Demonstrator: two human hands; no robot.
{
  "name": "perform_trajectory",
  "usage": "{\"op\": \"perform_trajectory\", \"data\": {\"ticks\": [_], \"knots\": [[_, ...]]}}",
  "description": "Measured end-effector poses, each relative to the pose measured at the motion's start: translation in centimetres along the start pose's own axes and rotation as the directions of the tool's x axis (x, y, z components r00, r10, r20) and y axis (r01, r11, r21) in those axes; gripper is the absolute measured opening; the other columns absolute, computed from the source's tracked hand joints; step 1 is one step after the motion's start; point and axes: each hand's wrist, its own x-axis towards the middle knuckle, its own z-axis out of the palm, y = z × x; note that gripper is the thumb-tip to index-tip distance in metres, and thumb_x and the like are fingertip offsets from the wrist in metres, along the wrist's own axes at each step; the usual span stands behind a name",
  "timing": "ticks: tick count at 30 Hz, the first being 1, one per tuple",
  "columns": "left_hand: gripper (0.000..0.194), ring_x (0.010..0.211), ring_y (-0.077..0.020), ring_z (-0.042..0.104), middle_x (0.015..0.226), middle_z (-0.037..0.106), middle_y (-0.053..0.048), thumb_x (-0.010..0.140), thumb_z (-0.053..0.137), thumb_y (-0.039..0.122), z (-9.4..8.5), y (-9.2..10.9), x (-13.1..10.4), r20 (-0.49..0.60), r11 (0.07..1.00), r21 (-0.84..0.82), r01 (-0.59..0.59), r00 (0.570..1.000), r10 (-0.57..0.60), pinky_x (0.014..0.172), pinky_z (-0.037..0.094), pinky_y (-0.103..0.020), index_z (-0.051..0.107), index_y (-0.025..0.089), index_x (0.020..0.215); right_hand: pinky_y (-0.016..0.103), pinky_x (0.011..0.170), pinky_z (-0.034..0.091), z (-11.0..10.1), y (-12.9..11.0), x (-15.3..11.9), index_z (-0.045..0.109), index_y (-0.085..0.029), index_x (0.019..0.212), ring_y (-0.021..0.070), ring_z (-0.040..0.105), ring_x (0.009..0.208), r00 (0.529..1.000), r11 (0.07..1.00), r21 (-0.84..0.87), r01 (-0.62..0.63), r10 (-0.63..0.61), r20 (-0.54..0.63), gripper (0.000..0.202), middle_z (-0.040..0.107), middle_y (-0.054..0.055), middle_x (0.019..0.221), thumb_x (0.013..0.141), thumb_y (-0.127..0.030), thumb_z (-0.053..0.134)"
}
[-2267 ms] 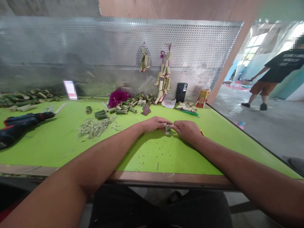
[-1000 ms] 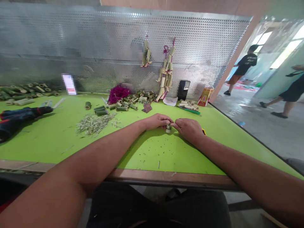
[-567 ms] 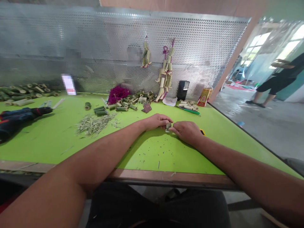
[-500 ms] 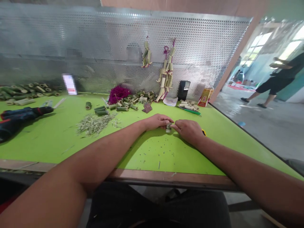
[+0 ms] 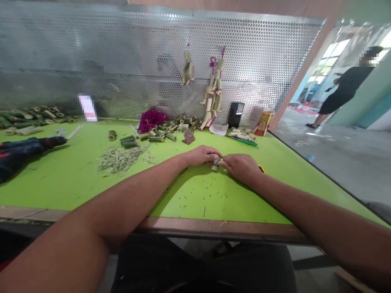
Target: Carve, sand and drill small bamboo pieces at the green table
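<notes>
A short bamboo piece is held between my two hands, just above the green table. My left hand grips it from the left, thumb and fingers pressed together. From the right, my right hand pinches the same piece. Whether anything else is between the fingers is too small to tell. Small dark crumbs lie on the tabletop below the hands. Beyond them sits a flat brown scrap. A yellow and black object shows partly behind my right hand.
At left are a drill, bamboo slivers and a stack of bamboo tubes. Purple string, a black phone and a bottle stand along the mesh panel. A person is at the far right.
The bamboo piece has tilted slightly between my hands, which have hardly moved. In the background the person has changed position and posture. The view has shifted a little.
</notes>
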Motion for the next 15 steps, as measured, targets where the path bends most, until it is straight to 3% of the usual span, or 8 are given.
{"op": "perform_trajectory", "data": {"ticks": [7, 12, 15], "knots": [[0.036, 0.069, -0.0092, 0.056, 0.083, 0.068, -0.003, 0.087, 0.056, 0.040, -0.03, 0.39, -0.31, 0.019, 0.999, 0.029, -0.028, 0.999, 0.027, 0.067, 0.043, -0.021, 0.067, 0.014, 0.108, 0.028, 0.059, 0.025, 0.13, 0.32, 0.27, 0.071, -0.026, 0.096, 0.0166, 0.059, 0.071, 1.000, 0.999, 0.047, 0.024, -0.025, 0.018, 0.053, 0.072, 0.003, 0.087, 0.099, -0.053, 0.025], [0.036, 0.066, -0.0088, 0.054, 0.081, 0.066, -0.003, 0.087, 0.055, 0.040, -0.04, -0.03, -0.10, -0.025, 1.000, 0.012, -0.011, 1.000, 0.011, 0.065, 0.042, -0.021, 0.065, 0.013, 0.109, 0.028, 0.057, 0.022, 0.15, -0.14, 0.03, 0.069, -0.024, 0.092, 0.0161, 0.059, 0.069, 0.986, 0.991, 0.014, 0.136, -0.137, 0.097, 0.050, 0.072, 0.003, 0.085, 0.098, -0.053, 0.029], [0.035, 0.066, -0.0082, 0.053, 0.082, 0.066, -0.003, 0.088, 0.055, 0.038, -0.03, -0.04, -0.10, -0.028, 1.000, 0.011, -0.014, 0.999, 0.014, 0.064, 0.042, -0.021, 0.065, 0.012, 0.110, 0.028, 0.057, 0.021, 0.16, -0.21, -0.27, 0.068, -0.023, 0.089, 0.0156, 0.058, 0.069, 0.994, 0.995, 0.016, 0.099, -0.099, 0.054, 0.051, 0.071, 0.003, 0.084, 0.098, -0.054, 0.028]]}}
